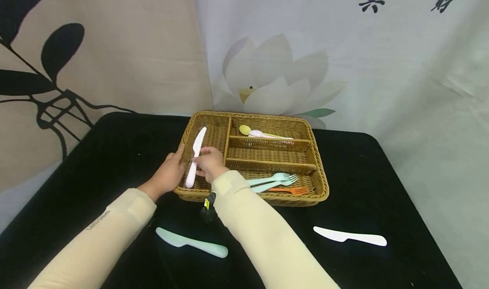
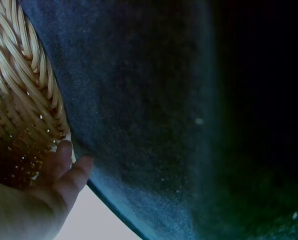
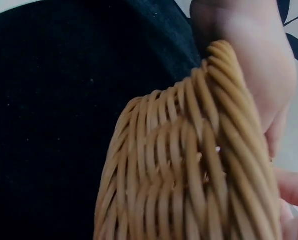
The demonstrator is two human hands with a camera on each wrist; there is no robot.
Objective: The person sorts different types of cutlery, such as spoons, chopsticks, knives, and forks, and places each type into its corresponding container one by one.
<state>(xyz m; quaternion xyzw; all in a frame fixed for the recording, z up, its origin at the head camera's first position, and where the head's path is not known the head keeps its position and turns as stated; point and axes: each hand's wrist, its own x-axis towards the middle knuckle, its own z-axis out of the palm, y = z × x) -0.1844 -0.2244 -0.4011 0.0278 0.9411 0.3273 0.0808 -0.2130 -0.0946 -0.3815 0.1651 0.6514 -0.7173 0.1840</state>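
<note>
A pale pink knife [image 1: 197, 149] lies slantwise over the left compartment of the wicker basket [image 1: 321, 174], its blade toward the back. My right hand [image 1: 211, 164] pinches it near the middle, between thumb and fingers. At the basket's left side, my left hand [image 1: 170, 172] rests against the rim with its fingers fairly straight. The left wrist view shows fingertips [image 2: 81, 167] of that hand right at the woven edge. In the right wrist view, the basket's wall hides most of the right hand; a few fingers [image 3: 293, 192] show beyond it.
A yellow spoon [image 1: 245, 130] and a pale pink spoon [image 1: 257, 133] lie in the back compartment. Mint forks [image 1: 280, 177] and an orange fork [image 1: 298, 190] fill the front one. On the black tabletop [image 1: 275, 246] lie a mint knife [image 1: 191, 241] and a white knife [image 1: 349, 236].
</note>
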